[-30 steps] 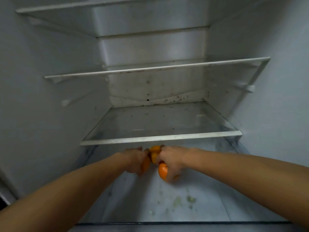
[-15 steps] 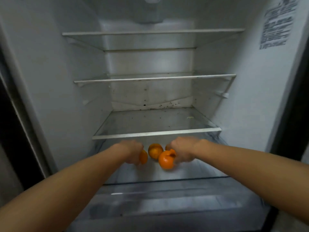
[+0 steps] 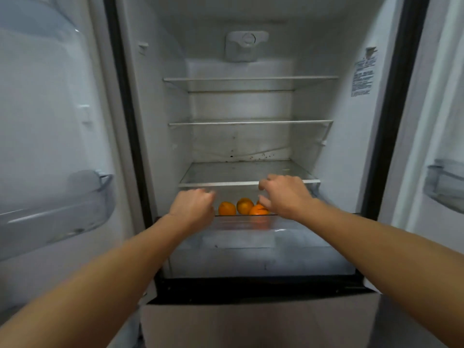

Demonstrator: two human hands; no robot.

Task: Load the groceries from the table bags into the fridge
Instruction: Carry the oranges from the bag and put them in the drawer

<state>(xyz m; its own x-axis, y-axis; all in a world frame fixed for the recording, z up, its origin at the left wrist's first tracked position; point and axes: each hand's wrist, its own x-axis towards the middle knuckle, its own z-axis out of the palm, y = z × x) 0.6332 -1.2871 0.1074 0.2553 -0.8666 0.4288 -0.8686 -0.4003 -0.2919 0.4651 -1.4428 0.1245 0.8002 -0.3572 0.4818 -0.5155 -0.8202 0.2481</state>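
**A:** Nearest first. What do you log?

**B:** Item one, your left hand (image 3: 192, 205): grip loosely curled, nothing in it. Item two, your right hand (image 3: 283, 194): grip relaxed and spread, also holding nothing, poised just above the fruit.

**A:** Below them?

**B:** Item three, the clear drawer (image 3: 251, 247): I can't make out any contents through its front.

**A:** And the groceries?

**B:** Item four, the oranges (image 3: 244, 205): three in plain view, possibly a fourth hidden behind your right hand. They lie together on the cover above the drawer, under the lowest shelf (image 3: 221, 183).

**A:** Farther in?

**B:** The middle shelf (image 3: 251, 123) and top shelf (image 3: 251, 78). The oranges are the only groceries I can see in the fridge (image 3: 160, 146).

**A:** Progress?

**B:** I judge you're early: one batch is loaded. The bags and the desk are out of view, so I can't count what remains.
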